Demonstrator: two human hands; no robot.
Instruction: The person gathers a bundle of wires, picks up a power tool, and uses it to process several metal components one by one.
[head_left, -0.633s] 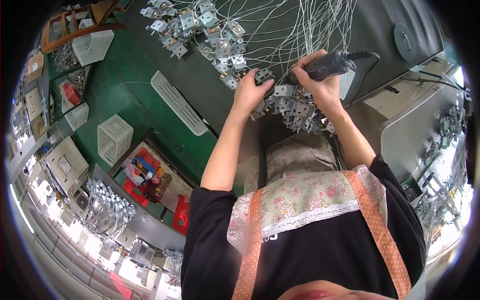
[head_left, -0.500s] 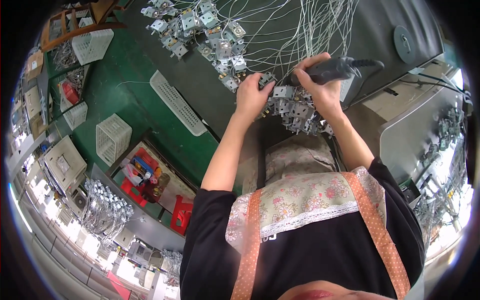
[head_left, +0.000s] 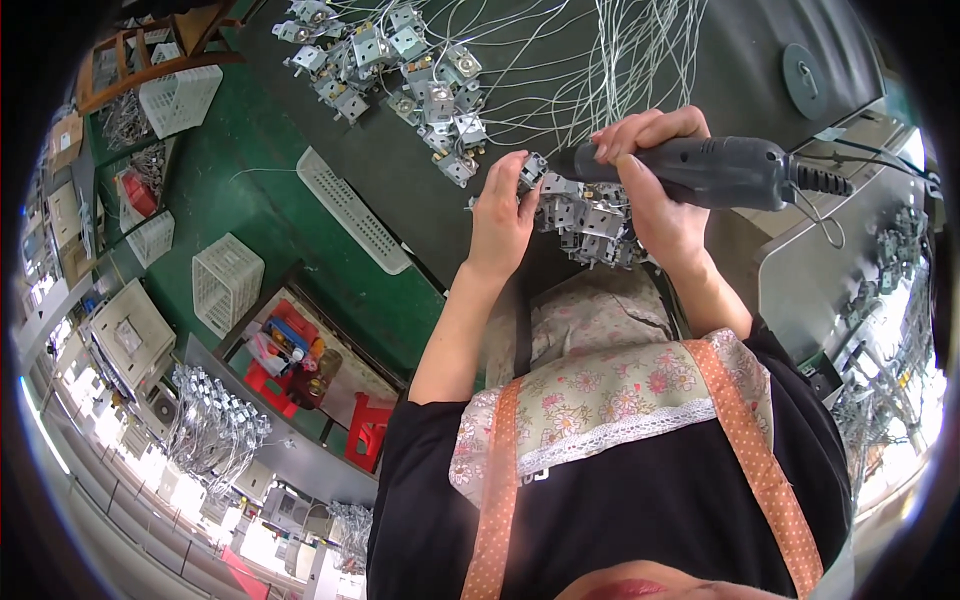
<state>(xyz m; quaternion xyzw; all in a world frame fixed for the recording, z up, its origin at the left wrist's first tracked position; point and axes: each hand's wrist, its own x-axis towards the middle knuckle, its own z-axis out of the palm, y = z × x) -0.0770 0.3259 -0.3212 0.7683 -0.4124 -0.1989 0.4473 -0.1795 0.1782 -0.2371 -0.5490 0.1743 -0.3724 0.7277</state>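
My right hand (head_left: 662, 185) is wrapped round a dark grey electric screwdriver (head_left: 715, 168), which lies nearly level, its corded end to the right. Its tip points left toward a small metal switch housing (head_left: 533, 170) that my left hand (head_left: 500, 215) pinches between thumb and fingers. Whether the tip touches the housing, I cannot tell. Below and between my hands a pile of similar metal housings (head_left: 600, 222) sits at the near edge of the dark worktable (head_left: 400, 190). Thin pale wires (head_left: 615, 60) run from the pile toward the far side.
Another heap of wired housings (head_left: 440, 105) lies on the table at the far left. A round grey disc (head_left: 803, 82) is at the far right. White baskets (head_left: 228, 283) and a perforated white tray (head_left: 350, 210) stand left, with red stools (head_left: 366, 430) nearby.
The electric screwdriver has swung from pointing away to lying more level, its corded end now further right. My left hand still holds the housing, turned slightly.
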